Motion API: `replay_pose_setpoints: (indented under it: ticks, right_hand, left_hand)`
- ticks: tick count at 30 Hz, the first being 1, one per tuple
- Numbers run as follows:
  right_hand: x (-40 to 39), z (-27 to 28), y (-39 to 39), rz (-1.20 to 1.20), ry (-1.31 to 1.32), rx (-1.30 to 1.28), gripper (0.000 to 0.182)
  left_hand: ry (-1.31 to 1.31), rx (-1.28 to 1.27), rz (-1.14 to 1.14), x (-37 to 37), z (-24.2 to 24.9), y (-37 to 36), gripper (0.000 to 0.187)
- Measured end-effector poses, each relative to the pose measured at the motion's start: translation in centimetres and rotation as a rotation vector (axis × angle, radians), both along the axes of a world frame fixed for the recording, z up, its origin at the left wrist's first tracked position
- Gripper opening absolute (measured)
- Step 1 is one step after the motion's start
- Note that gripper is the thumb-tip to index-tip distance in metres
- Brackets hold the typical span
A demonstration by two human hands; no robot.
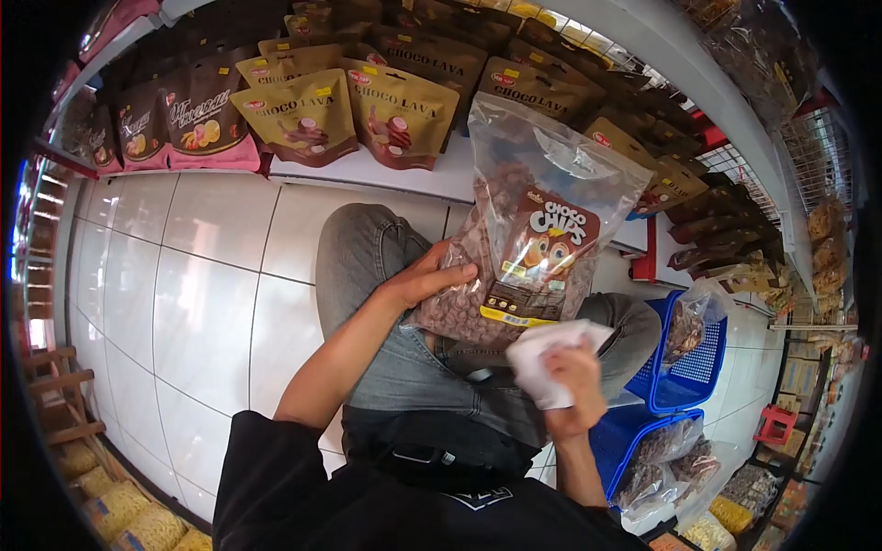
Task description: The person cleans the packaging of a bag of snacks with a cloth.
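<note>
A large clear plastic bag of Choco Chips cereal (pixel 537 248) stands tilted over my lap, filled with brown pieces and bearing a brown label. My left hand (pixel 432 275) grips its left side, thumb across the front and the other fingers hidden behind. Below the bag's lower right corner, my right hand (pixel 574 381) is closed on a white cloth (pixel 542 367), slightly blurred. The cloth's upper edge overlaps the bottom of the bag in this view.
Gold Choco Lava pouches (pixel 303 119) line the low white shelf (pixel 367 180) ahead. Dark pouches with pink bases (pixel 209 115) stand at left. Blue baskets (pixel 684 367) with bagged snacks are on the tiled floor (pixel 202 303) to my right. A red stool (pixel 777 424) is farther right.
</note>
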State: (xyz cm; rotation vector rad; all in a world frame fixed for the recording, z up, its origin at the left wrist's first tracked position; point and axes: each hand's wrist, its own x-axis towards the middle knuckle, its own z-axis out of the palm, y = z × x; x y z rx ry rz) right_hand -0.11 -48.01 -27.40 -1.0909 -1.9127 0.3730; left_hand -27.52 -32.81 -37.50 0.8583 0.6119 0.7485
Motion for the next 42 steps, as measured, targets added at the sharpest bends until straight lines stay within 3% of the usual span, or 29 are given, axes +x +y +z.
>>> replay_pose_setpoints:
  ticks: [3,5,7,9,11,13,14,17,24,27,30,33,35,42]
  right_hand:
    - [-2.0,4.1,4.2,-0.294,-0.043,0.074,0.048]
    - [-3.1,3.2,5.8,-0.299,-0.175,-0.022,0.064]
    - [-4.8,2.9,6.1,-0.113,-0.392,-0.093,0.062]
    - [-6.1,1.6,5.3,0.029,-0.536,-0.026,0.056]
    - [-7.1,0.4,4.0,0.156,-0.653,0.01,0.051]
    - [-7.8,-0.4,3.2,0.251,-0.74,0.029,0.045]
    - [-7.6,-0.6,3.1,0.27,-0.765,0.069,0.041]
    - [-5.9,-0.5,2.8,0.38,-0.801,0.052,0.041]
    - [0.2,-0.8,0.3,0.343,-0.959,-0.067,0.039]
    - [1.8,-0.5,-0.9,0.261,-0.885,-0.15,0.034]
    - [3.7,-1.4,-2.1,0.137,-0.6,-0.211,0.029]
    - [4.2,-2.1,-1.9,-0.233,-0.065,-0.133,0.034]
    - [2.2,-0.7,0.4,-0.55,0.438,-0.257,0.035]
    - [-0.4,-0.2,7.3,-0.374,0.178,-0.232,0.043]
  left_hand:
    - [0.01,-0.002,-0.05,-0.1,-0.1,0.3,0.102]
    - [0.0,0.042,-0.015,0.1,-0.4,0.2,0.097]
    - [-0.004,0.115,0.07,0.3,-0.9,-0.1,0.087]
    - [0.092,0.006,0.123,0.3,-4.9,0.0,0.091]
    - [0.132,-0.044,0.12,0.4,-5.0,-0.4,0.096]
    - [0.124,-0.011,0.05,0.3,-1.1,0.1,0.1]
    - [0.156,-0.013,0.08,0.5,-3.3,0.2,0.098]
    - [0.113,-0.016,0.084,0.5,-2.4,-0.1,0.094]
    - [-0.113,-0.006,0.012,0.6,-1.6,0.4,0.084]
    - [-0.101,0.005,0.028,0.6,-1.3,0.3,0.083]
    - [-0.07,-0.007,0.059,0.7,-1.5,0.2,0.084]
    - [-0.076,-0.059,0.053,0.5,-1.5,0.2,0.087]
    - [-0.078,-0.052,0.053,0.5,-2.6,0.1,0.089]
    - [-0.067,-0.028,0.05,0.5,-2.1,0.0,0.093]
